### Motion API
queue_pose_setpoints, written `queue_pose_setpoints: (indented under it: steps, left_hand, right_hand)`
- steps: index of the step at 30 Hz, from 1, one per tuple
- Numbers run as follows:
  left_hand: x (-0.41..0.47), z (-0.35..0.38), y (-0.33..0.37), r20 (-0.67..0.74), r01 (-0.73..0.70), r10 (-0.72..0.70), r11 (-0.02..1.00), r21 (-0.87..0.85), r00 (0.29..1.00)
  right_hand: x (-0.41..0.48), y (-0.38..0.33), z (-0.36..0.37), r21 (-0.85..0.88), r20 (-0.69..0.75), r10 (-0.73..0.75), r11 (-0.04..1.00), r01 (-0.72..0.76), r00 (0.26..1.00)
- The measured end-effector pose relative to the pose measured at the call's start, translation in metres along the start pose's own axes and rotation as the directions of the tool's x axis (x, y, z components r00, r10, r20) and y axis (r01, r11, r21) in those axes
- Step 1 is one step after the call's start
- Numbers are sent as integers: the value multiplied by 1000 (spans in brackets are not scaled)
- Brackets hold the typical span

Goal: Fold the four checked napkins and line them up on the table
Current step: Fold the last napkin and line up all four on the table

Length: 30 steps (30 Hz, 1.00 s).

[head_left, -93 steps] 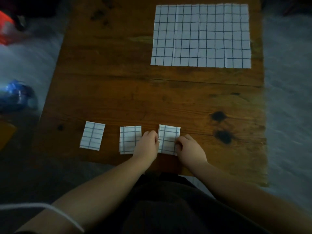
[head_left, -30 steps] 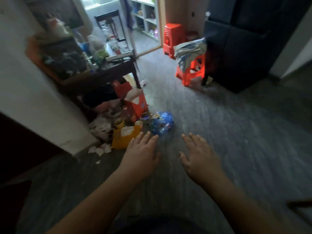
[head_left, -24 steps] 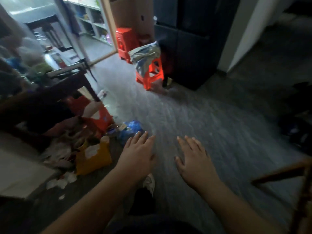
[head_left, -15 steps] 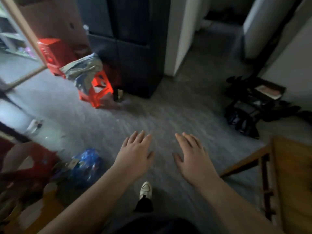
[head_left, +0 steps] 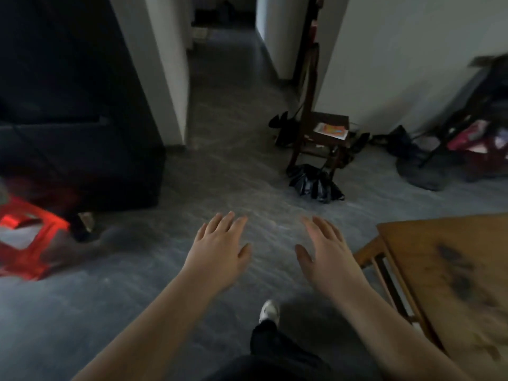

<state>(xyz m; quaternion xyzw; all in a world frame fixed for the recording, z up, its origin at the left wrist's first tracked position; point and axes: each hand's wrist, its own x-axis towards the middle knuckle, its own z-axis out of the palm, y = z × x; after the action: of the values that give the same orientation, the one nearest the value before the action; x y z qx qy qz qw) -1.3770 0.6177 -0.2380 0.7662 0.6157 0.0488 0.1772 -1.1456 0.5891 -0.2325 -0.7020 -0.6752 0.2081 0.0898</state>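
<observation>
Flooring: grey, mottled, seen under both hands. Left hand (head_left: 218,253) and right hand (head_left: 327,253) are held out flat, fingers spread, nothing gripped. Wooden table (head_left: 450,273) is cut off at the right edge; its visible part is bare, and the napkins are not shown. Red stool (head_left: 26,247), dark chair (head_left: 320,138), black bag (head_left: 316,184), white walls are noted

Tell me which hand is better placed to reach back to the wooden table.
The right hand. It hangs open and empty over the floor, on the side of the wooden table, whose corner lies just to its right. The left hand, also open and empty, is farther away. No napkins show now.
</observation>
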Motion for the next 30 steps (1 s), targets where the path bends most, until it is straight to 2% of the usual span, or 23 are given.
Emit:
queue_pose_setpoints:
  steps: [6,14,20,25,30]
  left_hand:
    - [130,-16,-2,13,-22,21,1000,20,1000]
    - [338,-50,41,3,-84,84,993,83,996]
    - [447,-43,91,113,-178,169,981,75,979]
    - [542,-24,149,226,-354,331,932,72,916]
    - [656,-10,213,268,-502,475,864,40,839]
  right_hand:
    - [120,15,-12,23,-4,38,999,-38,999]
    - [301,68,-68,23,-64,60,998,-59,996]
    - [390,101,-118,21,-109,113,994,-112,988]
    - [438,163,-142,34,-127,269,963,-267,955]
    - [495,230,-173,80,-213,447,894,-441,869]
